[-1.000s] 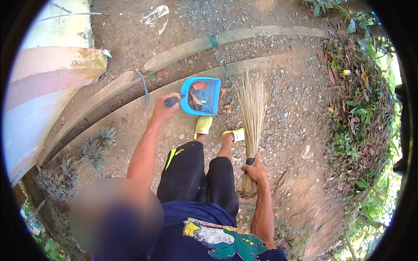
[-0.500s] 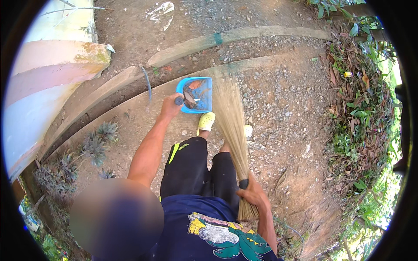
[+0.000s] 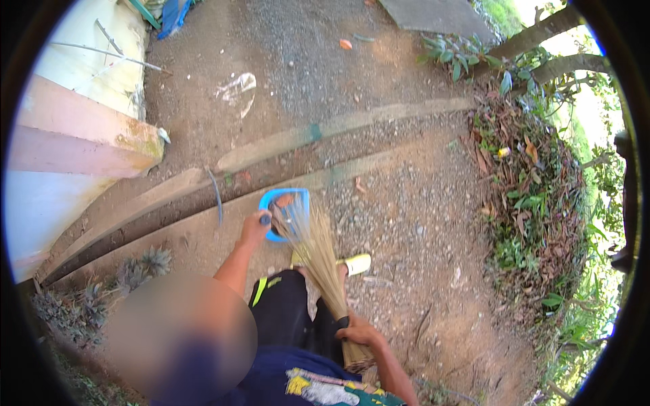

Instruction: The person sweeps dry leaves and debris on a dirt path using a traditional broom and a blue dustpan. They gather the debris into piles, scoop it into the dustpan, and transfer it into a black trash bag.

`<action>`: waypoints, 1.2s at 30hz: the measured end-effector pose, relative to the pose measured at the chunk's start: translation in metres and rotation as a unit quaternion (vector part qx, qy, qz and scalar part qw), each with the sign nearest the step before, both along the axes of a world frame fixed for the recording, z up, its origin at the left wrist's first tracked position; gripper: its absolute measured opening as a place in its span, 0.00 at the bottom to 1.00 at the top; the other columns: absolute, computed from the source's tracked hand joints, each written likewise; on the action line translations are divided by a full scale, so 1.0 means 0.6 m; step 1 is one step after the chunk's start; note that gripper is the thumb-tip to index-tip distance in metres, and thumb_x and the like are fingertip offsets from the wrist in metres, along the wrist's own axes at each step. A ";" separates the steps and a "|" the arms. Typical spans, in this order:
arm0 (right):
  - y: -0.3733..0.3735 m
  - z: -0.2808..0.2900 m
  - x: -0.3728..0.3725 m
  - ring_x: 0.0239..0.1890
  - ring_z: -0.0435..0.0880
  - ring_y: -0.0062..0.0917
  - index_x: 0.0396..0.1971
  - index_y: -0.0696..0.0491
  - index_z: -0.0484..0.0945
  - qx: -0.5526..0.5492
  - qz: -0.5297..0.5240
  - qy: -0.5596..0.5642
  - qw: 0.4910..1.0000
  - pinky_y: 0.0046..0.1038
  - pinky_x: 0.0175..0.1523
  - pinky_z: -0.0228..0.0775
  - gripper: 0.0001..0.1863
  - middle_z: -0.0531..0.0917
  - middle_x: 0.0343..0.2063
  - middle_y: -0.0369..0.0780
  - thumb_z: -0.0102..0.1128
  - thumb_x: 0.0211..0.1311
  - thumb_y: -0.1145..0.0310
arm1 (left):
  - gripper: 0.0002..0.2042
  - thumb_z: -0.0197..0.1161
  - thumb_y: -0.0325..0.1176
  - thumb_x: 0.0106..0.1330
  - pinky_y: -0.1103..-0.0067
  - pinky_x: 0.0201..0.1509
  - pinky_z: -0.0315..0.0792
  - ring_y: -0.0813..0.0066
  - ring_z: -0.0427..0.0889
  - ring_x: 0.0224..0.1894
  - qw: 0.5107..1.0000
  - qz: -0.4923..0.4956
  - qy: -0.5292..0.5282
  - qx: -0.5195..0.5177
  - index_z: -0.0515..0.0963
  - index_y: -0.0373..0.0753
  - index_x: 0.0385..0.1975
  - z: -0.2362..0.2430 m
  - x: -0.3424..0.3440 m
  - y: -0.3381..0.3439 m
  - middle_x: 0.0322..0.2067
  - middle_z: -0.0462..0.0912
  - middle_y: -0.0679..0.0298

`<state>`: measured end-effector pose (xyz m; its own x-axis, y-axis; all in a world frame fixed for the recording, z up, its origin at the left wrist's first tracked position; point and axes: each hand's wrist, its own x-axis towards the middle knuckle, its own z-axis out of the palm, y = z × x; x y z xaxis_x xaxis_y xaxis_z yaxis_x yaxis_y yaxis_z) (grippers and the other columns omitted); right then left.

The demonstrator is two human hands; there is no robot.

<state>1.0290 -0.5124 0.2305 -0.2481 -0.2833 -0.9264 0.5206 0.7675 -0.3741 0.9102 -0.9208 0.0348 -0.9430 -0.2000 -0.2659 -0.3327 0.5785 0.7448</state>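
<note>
My left hand is closed round the dark-tipped handle of a blue dustpan on the dirt. Brown and orange dry leaves lie in the pan, partly covered by bristles. A stiff straw-coloured broom slants across in front of my legs, its spread tips over the pan's right side. My right hand wraps round the broom's dark binding, near its bundled end. Just below the pan are my yellow clogs, one mostly hidden behind the broom.
A narrow ditch with concrete edges curves across beyond the pan. At the left stands a painted wall. A heap of leaves and cuttings lines the right side. Clear crumpled plastic lies past the ditch; spiky plants grow at lower left.
The broom's bristles have swung left, from beside the dustpan to over it. The view has tilted forward, showing more ground ahead. Both hands keep their holds.
</note>
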 end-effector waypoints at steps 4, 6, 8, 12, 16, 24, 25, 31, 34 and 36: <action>0.054 0.193 -0.022 0.39 0.81 0.30 0.64 0.53 0.69 0.076 -0.034 -0.042 0.996 0.36 0.48 0.76 0.41 0.81 0.38 0.41 0.74 0.47 0.64 | 0.12 0.64 0.28 0.57 0.62 0.47 0.79 0.49 0.87 0.44 1.000 0.007 -0.019 0.003 0.84 0.43 0.41 -0.026 0.013 -0.022 0.38 0.88 0.51; 0.091 0.210 -0.026 0.41 0.84 0.37 0.68 0.56 0.65 0.079 -0.085 -0.022 0.993 0.38 0.50 0.77 0.46 0.84 0.41 0.47 0.74 0.46 0.61 | 0.12 0.63 0.28 0.57 0.62 0.47 0.79 0.49 0.87 0.44 0.999 0.014 -0.033 -0.019 0.84 0.43 0.42 -0.027 0.030 -0.020 0.38 0.88 0.51; 0.128 0.182 -0.050 0.40 0.85 0.39 0.66 0.57 0.65 0.101 -0.104 0.039 0.989 0.39 0.50 0.78 0.45 0.84 0.40 0.48 0.73 0.47 0.62 | 0.12 0.63 0.28 0.57 0.63 0.47 0.79 0.50 0.88 0.43 0.998 0.043 -0.043 -0.032 0.84 0.42 0.41 -0.036 0.025 -0.024 0.37 0.88 0.51; 0.149 0.006 -0.135 0.39 0.85 0.40 0.59 0.58 0.66 0.188 -0.092 0.150 0.966 0.39 0.46 0.77 0.37 0.83 0.38 0.48 0.71 0.48 0.65 | 0.13 0.61 0.28 0.57 0.63 0.48 0.79 0.53 0.88 0.44 0.996 0.054 -0.078 0.004 0.84 0.43 0.42 -0.031 0.016 -0.023 0.37 0.88 0.52; 0.123 -0.156 -0.224 0.47 0.85 0.48 0.62 0.61 0.65 0.168 -0.035 0.130 0.977 0.43 0.53 0.77 0.41 0.84 0.43 0.56 0.71 0.47 0.63 | 0.14 0.61 0.29 0.57 0.64 0.48 0.79 0.55 0.88 0.43 0.996 0.028 -0.071 0.037 0.84 0.44 0.43 -0.033 0.000 -0.028 0.37 0.88 0.53; 0.154 0.070 -0.140 0.47 0.86 0.50 0.77 0.56 0.53 0.150 0.071 -0.030 0.986 0.40 0.55 0.78 0.58 0.85 0.44 0.56 0.73 0.43 0.63 | 0.13 0.64 0.30 0.59 0.68 0.43 0.76 0.59 0.87 0.39 0.997 0.045 -0.064 -0.002 0.83 0.44 0.44 -0.023 0.031 -0.040 0.36 0.87 0.56; 0.168 0.089 -0.128 0.46 0.86 0.49 0.77 0.56 0.52 0.161 0.078 -0.002 0.984 0.40 0.54 0.78 0.59 0.86 0.44 0.56 0.73 0.43 0.63 | 0.13 0.64 0.30 0.59 0.66 0.45 0.77 0.57 0.87 0.41 0.997 0.046 -0.063 -0.009 0.83 0.44 0.44 -0.028 0.026 -0.040 0.37 0.88 0.55; 0.150 0.057 -0.117 0.45 0.87 0.46 0.71 0.57 0.61 0.194 0.023 0.014 0.981 0.42 0.52 0.77 0.51 0.85 0.42 0.54 0.72 0.44 0.61 | 0.12 0.65 0.30 0.58 0.70 0.44 0.76 0.69 0.85 0.38 0.994 0.065 -0.086 0.017 0.83 0.44 0.42 -0.045 0.002 -0.040 0.35 0.87 0.59; 0.136 -0.008 -0.072 0.44 0.86 0.44 0.64 0.58 0.67 0.123 -0.007 0.015 0.992 0.40 0.52 0.76 0.43 0.86 0.41 0.51 0.72 0.46 0.60 | 0.12 0.65 0.30 0.57 0.68 0.44 0.76 0.65 0.85 0.39 0.998 0.050 -0.044 0.007 0.83 0.44 0.42 -0.051 -0.003 -0.062 0.35 0.87 0.59; 0.101 -0.010 -0.051 0.46 0.86 0.43 0.65 0.58 0.67 0.066 -0.052 -0.039 0.996 0.39 0.54 0.75 0.44 0.86 0.42 0.50 0.72 0.46 0.60 | 0.13 0.66 0.32 0.57 0.64 0.47 0.78 0.53 0.88 0.45 0.993 0.062 -0.099 0.007 0.84 0.45 0.43 -0.043 0.007 -0.052 0.38 0.88 0.55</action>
<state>0.9983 -0.4520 0.2246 -0.1949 -0.1351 -0.9715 0.6237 0.7473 -0.2290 0.9142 -0.9522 0.0092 -0.8401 -0.3063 -0.4477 -0.5419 0.5136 0.6653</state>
